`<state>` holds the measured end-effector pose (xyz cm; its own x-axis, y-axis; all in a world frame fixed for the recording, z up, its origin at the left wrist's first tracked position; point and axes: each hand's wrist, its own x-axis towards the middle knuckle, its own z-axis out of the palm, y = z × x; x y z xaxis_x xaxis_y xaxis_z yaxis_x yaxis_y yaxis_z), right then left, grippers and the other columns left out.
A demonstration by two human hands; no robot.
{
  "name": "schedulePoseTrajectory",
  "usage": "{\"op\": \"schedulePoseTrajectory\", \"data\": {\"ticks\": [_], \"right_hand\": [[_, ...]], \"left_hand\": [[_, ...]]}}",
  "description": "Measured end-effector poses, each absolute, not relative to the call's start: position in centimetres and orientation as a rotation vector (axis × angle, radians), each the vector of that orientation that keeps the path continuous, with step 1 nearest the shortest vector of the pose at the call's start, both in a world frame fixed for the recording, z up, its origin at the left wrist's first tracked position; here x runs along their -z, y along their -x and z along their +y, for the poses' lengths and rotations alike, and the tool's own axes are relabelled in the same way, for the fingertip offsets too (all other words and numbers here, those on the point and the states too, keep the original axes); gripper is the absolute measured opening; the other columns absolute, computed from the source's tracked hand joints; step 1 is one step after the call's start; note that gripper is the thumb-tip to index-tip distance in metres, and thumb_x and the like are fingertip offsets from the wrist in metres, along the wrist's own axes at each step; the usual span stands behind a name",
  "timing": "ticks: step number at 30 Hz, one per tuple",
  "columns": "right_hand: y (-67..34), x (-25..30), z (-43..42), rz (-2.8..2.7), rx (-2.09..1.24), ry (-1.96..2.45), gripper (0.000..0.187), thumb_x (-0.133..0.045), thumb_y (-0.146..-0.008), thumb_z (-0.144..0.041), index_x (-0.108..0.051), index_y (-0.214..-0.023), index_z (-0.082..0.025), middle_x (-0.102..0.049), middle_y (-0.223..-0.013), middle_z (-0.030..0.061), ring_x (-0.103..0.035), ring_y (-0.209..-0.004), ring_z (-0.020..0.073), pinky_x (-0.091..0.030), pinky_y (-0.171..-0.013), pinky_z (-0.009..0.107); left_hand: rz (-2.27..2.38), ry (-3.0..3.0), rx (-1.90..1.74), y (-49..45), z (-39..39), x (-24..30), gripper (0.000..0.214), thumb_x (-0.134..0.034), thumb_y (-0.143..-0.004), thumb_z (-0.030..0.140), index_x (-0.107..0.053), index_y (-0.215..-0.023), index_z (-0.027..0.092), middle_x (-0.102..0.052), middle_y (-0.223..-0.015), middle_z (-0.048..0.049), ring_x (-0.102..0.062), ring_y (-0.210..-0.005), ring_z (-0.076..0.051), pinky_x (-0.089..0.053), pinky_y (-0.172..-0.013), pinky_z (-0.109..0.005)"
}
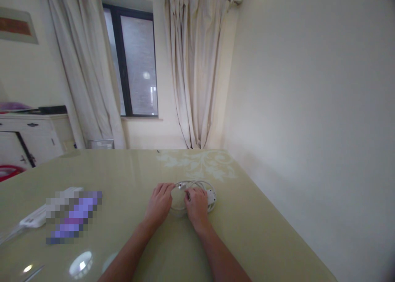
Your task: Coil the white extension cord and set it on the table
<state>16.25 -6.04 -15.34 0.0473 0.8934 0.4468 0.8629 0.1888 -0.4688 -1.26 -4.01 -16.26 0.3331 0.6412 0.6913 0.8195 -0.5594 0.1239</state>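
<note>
A coiled white cable [193,181] lies on the glossy pale green table in front of me. My left hand [159,203] is closed round the left side of the loop, its fingertips largely hidden. On the right, my right hand [197,203] has its fingers curled over the coil, thumb and forefinger pinched near the loop's middle. Between the two hands a small white plug-like end [182,186] shows. A white block with dark holes [211,196], like a socket end, sticks out beside my right hand, partly covered by it.
At left on the table [123,241] lie a white power strip [35,217] with its cord and a blurred-out purple object [77,216]. A plain wall [308,109] runs along the table's right edge. Behind are curtains [197,68], a window [138,64] and a white cabinet [43,138].
</note>
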Motion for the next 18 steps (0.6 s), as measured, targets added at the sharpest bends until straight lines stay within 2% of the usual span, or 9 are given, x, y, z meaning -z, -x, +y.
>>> {"op": "schedulePoseTrajectory", "data": {"ticks": [5, 7, 10, 13, 18], "right_hand": [[-17.0, 15.1, -5.7, -1.724, -0.014, 1.663, 0.027, -0.056, -0.095, -0.015, -0.075, -0.111, -0.024, -0.075, -0.104, 0.0073, -0.066, -0.103, 0.0239, -0.039, -0.099, 0.036], [-17.4, 15.1, -5.5, -1.702, -0.018, 1.656, 0.027, -0.054, -0.096, -0.016, -0.075, -0.111, -0.024, -0.074, -0.106, 0.0075, -0.066, -0.103, 0.0236, -0.04, -0.097, 0.036], [-17.7, 15.2, -5.6, -1.731, -0.039, 1.656, 0.026, -0.054, -0.096, -0.016, -0.075, -0.109, -0.024, -0.074, -0.106, 0.0068, -0.066, -0.103, 0.0231, -0.041, -0.096, 0.035], [-17.6, 15.3, -5.8, -1.811, -0.062, 1.679, 0.024, -0.056, -0.096, -0.018, -0.076, -0.108, -0.024, -0.075, -0.107, 0.0063, -0.066, -0.104, 0.023, -0.04, -0.1, 0.035], [-17.8, 15.2, -6.1, -1.916, -0.104, 1.614, 0.026, -0.053, -0.098, -0.02, -0.076, -0.109, -0.023, -0.076, -0.107, 0.0066, -0.067, -0.104, 0.022, -0.041, -0.1, 0.034]], "left_hand": [[-1.082, 2.378, 1.176, 2.7, -4.3, 15.4, 0.04, -0.044, -0.099, 0.012, -0.063, -0.133, 0.02, -0.072, -0.122, -0.0096, -0.064, -0.111, -0.023, -0.049, -0.102, -0.039], [-1.126, 2.377, 1.321, 3.0, -4.3, 15.6, 0.04, -0.042, -0.101, 0.018, -0.06, -0.136, 0.021, -0.074, -0.118, -0.0096, -0.066, -0.11, -0.022, -0.05, -0.101, -0.039], [-1.45, 2.317, 1.61, 2.8, -4.2, 16.1, 0.037, -0.039, -0.103, 0.03, -0.058, -0.134, 0.02, -0.076, -0.098, -0.0067, -0.07, -0.086, -0.019, -0.057, -0.082, -0.035], [-1.726, 2.234, 1.908, 2.1, -4.2, 16.4, 0.032, -0.035, -0.103, 0.042, -0.057, -0.114, 0.021, -0.071, -0.079, -0.0011, -0.061, -0.059, -0.015, -0.053, -0.059, -0.029], [-1.9, 2.025, 2.401, 1.2, -4.1, 16.0, 0.037, -0.037, -0.099, 0.06, -0.046, -0.095, 0.024, -0.058, -0.065, 0.0044, -0.055, -0.05, -0.014, -0.045, -0.042, -0.023]]}}
